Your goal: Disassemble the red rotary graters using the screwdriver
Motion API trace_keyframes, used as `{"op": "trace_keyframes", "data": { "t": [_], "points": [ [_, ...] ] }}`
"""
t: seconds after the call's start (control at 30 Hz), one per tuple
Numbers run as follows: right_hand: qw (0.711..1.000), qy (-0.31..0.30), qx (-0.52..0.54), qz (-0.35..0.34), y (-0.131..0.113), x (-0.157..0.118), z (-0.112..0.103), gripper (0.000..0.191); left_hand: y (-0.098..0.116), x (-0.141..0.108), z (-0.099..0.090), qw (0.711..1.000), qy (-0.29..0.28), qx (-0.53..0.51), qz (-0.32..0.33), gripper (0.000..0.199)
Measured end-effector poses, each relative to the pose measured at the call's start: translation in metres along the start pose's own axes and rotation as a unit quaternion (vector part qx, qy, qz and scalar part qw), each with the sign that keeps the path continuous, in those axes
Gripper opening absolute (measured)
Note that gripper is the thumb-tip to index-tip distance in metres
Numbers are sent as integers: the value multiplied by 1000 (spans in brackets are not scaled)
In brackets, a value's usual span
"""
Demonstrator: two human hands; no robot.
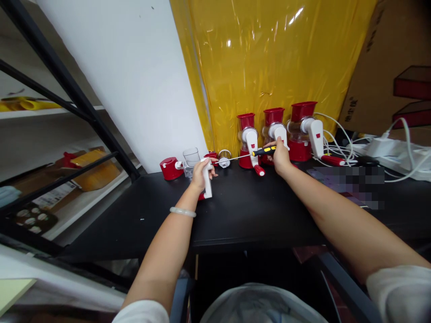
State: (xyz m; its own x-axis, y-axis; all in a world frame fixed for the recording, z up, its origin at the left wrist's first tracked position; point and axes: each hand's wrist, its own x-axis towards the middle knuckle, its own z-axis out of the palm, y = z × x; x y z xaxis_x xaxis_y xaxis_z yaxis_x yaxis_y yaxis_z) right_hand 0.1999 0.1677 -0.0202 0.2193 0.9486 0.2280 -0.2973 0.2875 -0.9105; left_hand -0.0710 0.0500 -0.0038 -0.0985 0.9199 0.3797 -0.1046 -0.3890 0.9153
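My left hand (200, 176) is closed around a white crank handle (208, 183) with a red grip at its lower end. In my right hand (280, 157) is a screwdriver (264, 151) with a black and yellow handle, its long shaft pointing left. The tip reaches the top of the crank; whether it sits in a screw I cannot tell. Behind my left hand are a red base (171, 168), a clear plastic housing (191, 159) and a round metal-and-white grater drum (224, 158). A red and white rotary grater (248, 139) stands just left of my right hand.
Two more rotary graters, one (274, 117) partly behind my right hand and another (305, 134), line the back of the black table (242, 215). White cables and a power strip (392, 152) lie at the right. A black-framed shelf (101, 134) stands at the left.
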Motion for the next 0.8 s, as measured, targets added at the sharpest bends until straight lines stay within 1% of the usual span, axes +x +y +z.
{"op": "trace_keyframes", "data": {
  "t": [0.07,0.13,0.23,0.33,0.43,0.53,0.63,0.8],
  "points": [
    [999,5,-38,-27,1,1,-1,47,0,0,-1,1000,-3,-1,1,45],
    [998,-2,-53,-38,1,1,-2,37,0,0,-1,1000,-6,1,2,44],
    [999,-13,-46,-21,1,1,-2,24,-1,0,-1,1000,-6,8,4,45],
    [1000,-10,-24,2,1,1,0,15,0,-1,-1,1000,-6,9,5,45],
    [1000,-8,14,3,1,2,1,6,1,-1,0,1000,-9,4,4,45],
    [998,-13,65,10,1,4,2,3,1,-1,0,1000,-7,5,1,45],
    [994,-11,104,27,-1,3,2,5,1,-1,0,1000,-6,12,-4,46],
    [991,-18,124,40,-4,-2,1,12,2,-1,0,1000,-1,24,-6,47]
  ]
}}
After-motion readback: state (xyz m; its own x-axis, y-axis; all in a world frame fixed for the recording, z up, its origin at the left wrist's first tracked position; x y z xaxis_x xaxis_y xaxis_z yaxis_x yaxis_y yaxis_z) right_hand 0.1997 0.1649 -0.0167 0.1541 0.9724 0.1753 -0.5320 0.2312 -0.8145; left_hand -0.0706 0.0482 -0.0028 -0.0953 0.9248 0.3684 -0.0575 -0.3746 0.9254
